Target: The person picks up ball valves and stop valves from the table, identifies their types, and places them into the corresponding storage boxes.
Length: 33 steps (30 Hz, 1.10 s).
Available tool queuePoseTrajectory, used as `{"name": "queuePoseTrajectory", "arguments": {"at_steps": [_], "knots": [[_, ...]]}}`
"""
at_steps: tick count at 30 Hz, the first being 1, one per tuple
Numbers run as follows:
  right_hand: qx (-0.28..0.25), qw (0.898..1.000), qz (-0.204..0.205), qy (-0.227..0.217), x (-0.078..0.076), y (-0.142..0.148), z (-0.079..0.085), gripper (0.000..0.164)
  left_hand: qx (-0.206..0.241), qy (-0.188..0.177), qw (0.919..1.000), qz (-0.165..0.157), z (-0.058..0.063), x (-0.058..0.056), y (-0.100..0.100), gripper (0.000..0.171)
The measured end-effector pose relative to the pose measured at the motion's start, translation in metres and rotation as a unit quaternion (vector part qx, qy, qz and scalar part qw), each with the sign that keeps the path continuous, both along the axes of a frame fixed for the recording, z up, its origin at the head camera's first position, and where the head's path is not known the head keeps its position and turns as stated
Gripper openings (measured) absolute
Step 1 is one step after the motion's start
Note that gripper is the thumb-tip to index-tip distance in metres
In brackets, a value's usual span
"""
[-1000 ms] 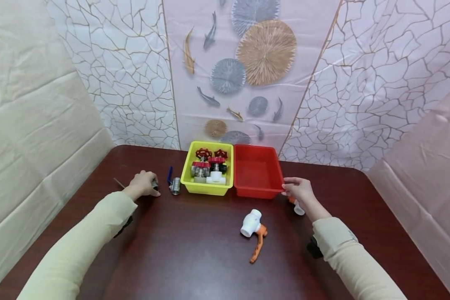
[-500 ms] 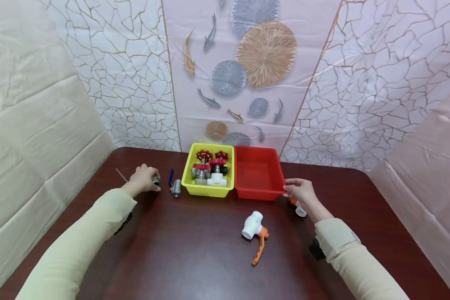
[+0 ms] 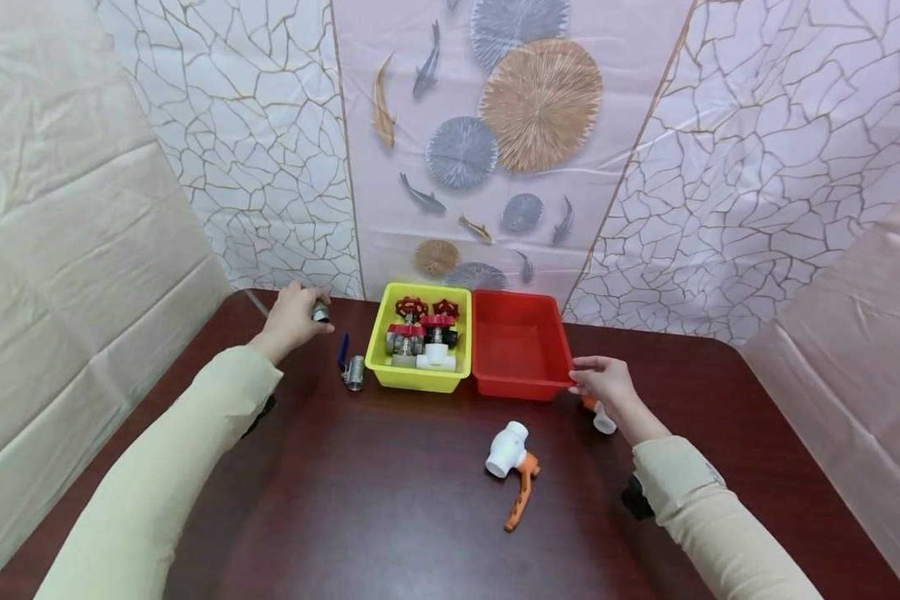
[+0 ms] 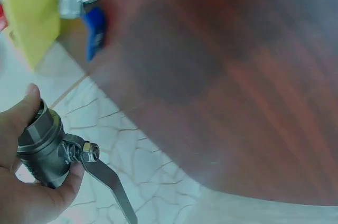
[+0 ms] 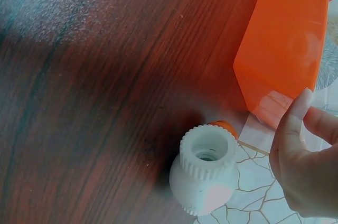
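Left wrist: stout grey metal valve [image 4: 46,152] with flat bent lever [image 4: 112,183]

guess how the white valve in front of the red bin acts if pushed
The white valve may start rolling, being rounded, though its outstretched orange handle would probably stop it. Looking plastic, it is likely fairly light.
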State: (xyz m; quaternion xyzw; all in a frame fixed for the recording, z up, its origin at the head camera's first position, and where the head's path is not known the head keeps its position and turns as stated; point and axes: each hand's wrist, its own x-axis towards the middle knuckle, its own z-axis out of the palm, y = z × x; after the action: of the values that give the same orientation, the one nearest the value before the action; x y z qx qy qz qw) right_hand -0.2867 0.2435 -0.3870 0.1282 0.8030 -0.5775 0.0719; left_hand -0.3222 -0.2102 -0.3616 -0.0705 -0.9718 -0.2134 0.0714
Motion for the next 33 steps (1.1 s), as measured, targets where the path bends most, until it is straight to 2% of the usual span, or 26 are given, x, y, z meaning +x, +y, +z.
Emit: {"name": "queuePoseTrajectory", "arguments": {"at_steps": [4,18,24,29,33], "knots": [[-0.004,1.000,-0.002,0.001,0.001,0.002,0.001,0.044,-0.005,0.007,0.9999,-0.012,0.014,-0.007,0.011,0.037],[-0.018,1.000,-0.017,-0.002,0.002,0.000,-0.001,0.042,-0.045,0.009,0.9977,-0.049,0.036,-0.019,0.042,0.036],[-0.018,1.000,-0.011,-0.003,0.002,0.001,0.000,0.043,-0.043,0.007,0.9967,-0.068,0.048,-0.021,0.058,0.038],[-0.017,1.000,-0.006,0.000,0.003,-0.001,0.003,0.043,-0.045,0.018,0.9933,-0.104,0.056,-0.021,0.073,0.037],[-0.010,1.000,0.001,0.005,0.004,-0.002,0.003,0.042,-0.056,0.031,0.9875,-0.144,0.059,-0.019,0.086,0.036]]}}
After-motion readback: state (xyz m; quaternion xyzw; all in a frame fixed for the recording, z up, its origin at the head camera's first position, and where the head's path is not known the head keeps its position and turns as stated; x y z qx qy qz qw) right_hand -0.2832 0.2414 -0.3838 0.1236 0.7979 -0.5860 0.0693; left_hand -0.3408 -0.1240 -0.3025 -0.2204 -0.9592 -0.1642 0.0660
